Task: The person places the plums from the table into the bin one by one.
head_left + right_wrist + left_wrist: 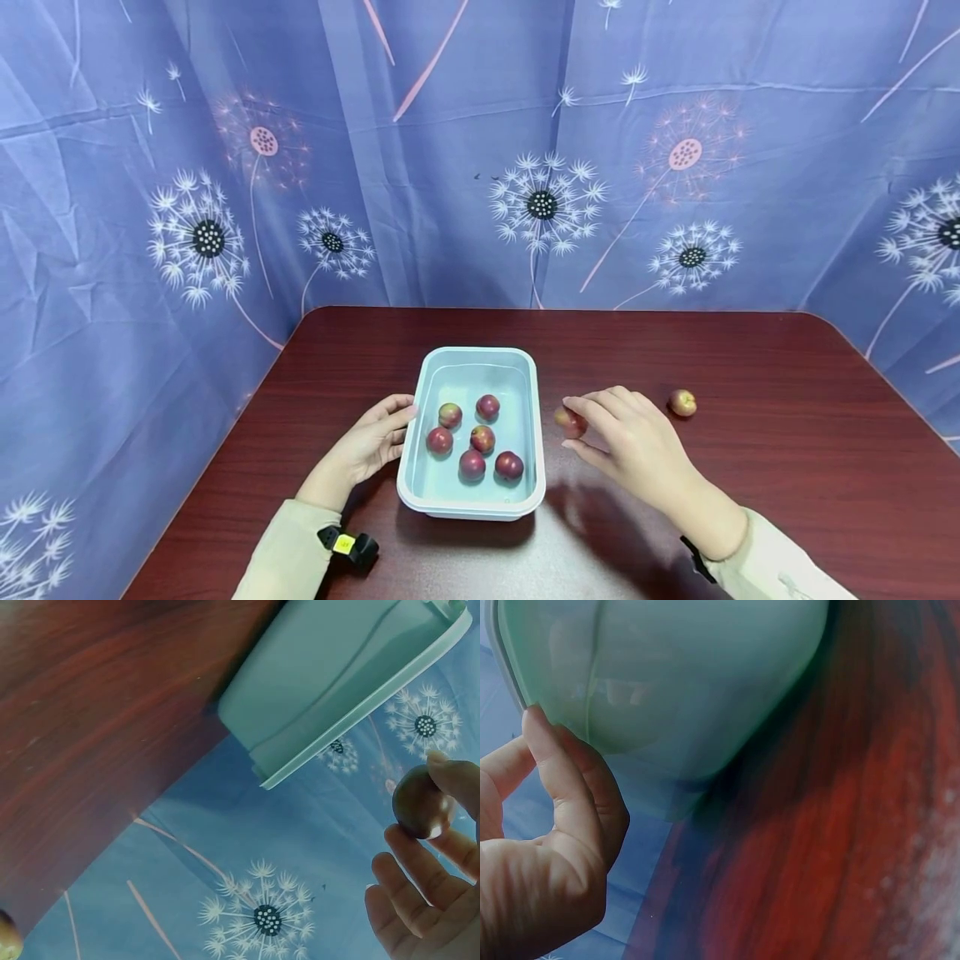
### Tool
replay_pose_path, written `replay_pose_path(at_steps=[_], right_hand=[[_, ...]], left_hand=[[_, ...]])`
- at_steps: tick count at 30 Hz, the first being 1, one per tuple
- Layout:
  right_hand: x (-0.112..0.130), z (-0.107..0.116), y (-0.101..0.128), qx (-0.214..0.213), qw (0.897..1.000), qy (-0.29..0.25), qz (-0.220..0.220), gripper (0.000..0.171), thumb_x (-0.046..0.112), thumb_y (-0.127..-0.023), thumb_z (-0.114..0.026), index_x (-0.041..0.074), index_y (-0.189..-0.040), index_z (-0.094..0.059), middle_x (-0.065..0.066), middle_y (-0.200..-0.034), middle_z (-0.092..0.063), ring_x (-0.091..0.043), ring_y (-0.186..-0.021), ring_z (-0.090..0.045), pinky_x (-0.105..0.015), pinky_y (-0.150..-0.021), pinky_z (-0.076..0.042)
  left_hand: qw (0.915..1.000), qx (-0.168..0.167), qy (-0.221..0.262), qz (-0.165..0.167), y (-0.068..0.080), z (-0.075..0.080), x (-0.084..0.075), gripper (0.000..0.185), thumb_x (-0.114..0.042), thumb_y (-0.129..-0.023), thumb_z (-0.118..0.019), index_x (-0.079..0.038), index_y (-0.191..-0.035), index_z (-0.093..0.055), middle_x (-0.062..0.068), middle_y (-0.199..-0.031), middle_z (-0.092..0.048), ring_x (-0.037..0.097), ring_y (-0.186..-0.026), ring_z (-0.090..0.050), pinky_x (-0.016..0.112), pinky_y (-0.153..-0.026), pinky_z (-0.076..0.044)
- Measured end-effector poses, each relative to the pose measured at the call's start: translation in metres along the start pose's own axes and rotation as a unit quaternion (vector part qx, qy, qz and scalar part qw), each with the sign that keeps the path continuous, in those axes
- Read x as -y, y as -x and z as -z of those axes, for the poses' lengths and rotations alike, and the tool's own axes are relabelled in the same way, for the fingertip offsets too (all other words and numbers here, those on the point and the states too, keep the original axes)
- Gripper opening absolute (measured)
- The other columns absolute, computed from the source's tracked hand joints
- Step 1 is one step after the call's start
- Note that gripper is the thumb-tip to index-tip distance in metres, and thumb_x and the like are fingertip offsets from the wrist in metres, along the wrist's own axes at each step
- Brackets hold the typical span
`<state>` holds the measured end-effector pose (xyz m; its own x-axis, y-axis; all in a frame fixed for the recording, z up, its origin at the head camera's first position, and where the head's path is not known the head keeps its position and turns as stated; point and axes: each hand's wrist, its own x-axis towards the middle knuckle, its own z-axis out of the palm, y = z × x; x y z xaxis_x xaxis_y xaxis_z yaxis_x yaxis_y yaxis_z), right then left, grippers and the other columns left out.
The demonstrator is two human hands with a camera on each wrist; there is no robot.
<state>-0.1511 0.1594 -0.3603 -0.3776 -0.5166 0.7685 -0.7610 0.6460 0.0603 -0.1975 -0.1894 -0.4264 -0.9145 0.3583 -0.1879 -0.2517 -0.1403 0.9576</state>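
A light blue plastic basin (pixel 480 504) stands on the table with several red plums inside, one of them a green-and-red plum (pixel 450 415). At the basin's left rim, my left hand (pixel 372 442) holds the edge with its fingertips; the left wrist view shows the fingers (pixel 562 769) against the rim and outer wall. Just right of the basin, my right hand (pixel 637 442) pinches a red plum (pixel 572 422) between thumb and fingers, above the table. In the right wrist view this plum (pixel 422 802) hangs apart from the basin wall (pixel 322 682).
Another plum (pixel 682 403), yellowish-red, lies on the dark red wooden table (pixel 787 433) beyond the right hand. A blue curtain (pixel 450 208) with dandelion prints hangs behind the table and at its sides. A black wrist camera (pixel 356 547) sits on the left wrist.
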Motion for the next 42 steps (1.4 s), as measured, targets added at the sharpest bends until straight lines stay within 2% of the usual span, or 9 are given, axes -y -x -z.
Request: replay_pose_path(at_steps=[2,5,8,18,26,42], right_hand=[[0.001,-0.002,-0.003,0.005,1.0,-0.004,0.0,0.034,0.031,-0.082,-0.07,0.007,-0.105,-0.066,-0.001,-0.092,-0.067,-0.019,-0.081,-0.06,-0.036,-0.067,-0.048],[0.003,-0.004,-0.007,0.012,1.0,-0.005,-0.003,0.043,0.024,-0.068,-0.079,0.007,-0.105,-0.066,-0.001,-0.092,-0.066,-0.019,-0.081,-0.059,-0.036,-0.067,-0.048],[0.005,-0.007,-0.012,0.016,1.0,-0.005,-0.003,0.046,0.021,-0.063,-0.081,0.007,-0.105,-0.067,-0.001,-0.091,-0.066,-0.019,-0.081,-0.059,-0.035,-0.067,-0.048],[0.007,-0.023,-0.026,0.025,1.0,-0.003,0.0,0.045,0.021,-0.063,-0.084,0.009,-0.102,-0.066,-0.001,-0.086,-0.064,-0.019,-0.08,-0.058,-0.035,-0.068,-0.048],[0.008,-0.038,-0.034,0.033,0.999,0.0,-0.003,0.043,0.022,-0.064,-0.085,0.009,-0.1,-0.065,-0.001,-0.084,-0.063,-0.019,-0.079,-0.058,-0.035,-0.066,-0.047],[0.008,-0.065,-0.046,0.078,0.997,0.01,-0.024,0.043,0.031,-0.069,-0.084,0.01,-0.102,-0.065,-0.001,-0.082,-0.063,-0.021,-0.077,-0.056,-0.033,-0.066,-0.046]], left_hand=[[1.0,0.0,0.0,0.0,0.0,0.0,0.0,0.023,-0.02,-0.1,-0.049,-0.007,-0.119,-0.043,-0.001,-0.1,-0.06,0.006,-0.082,-0.062,0.02,-0.066,-0.053],[1.0,0.003,-0.001,-0.001,0.0,0.0,-0.001,0.024,-0.02,-0.1,-0.049,-0.007,-0.119,-0.042,-0.001,-0.1,-0.06,0.006,-0.082,-0.062,0.02,-0.066,-0.052],[1.0,0.003,-0.004,-0.002,-0.001,0.0,-0.001,0.024,-0.02,-0.1,-0.049,-0.007,-0.12,-0.042,-0.001,-0.1,-0.06,0.006,-0.082,-0.062,0.02,-0.066,-0.052],[1.0,0.002,0.001,-0.003,0.001,0.001,-0.002,0.019,-0.018,-0.1,-0.047,-0.01,-0.117,-0.043,-0.001,-0.1,-0.059,0.006,-0.083,-0.062,0.02,-0.066,-0.053],[1.0,-0.001,-0.003,-0.003,0.0,0.002,-0.003,0.021,-0.019,-0.1,-0.048,-0.009,-0.118,-0.043,-0.001,-0.101,-0.06,0.008,-0.084,-0.063,0.021,-0.067,-0.053],[1.0,-0.002,-0.002,-0.002,0.0,0.001,0.0,0.022,-0.018,-0.1,-0.048,-0.008,-0.119,-0.042,-0.001,-0.1,-0.059,0.007,-0.083,-0.062,0.02,-0.067,-0.053]])
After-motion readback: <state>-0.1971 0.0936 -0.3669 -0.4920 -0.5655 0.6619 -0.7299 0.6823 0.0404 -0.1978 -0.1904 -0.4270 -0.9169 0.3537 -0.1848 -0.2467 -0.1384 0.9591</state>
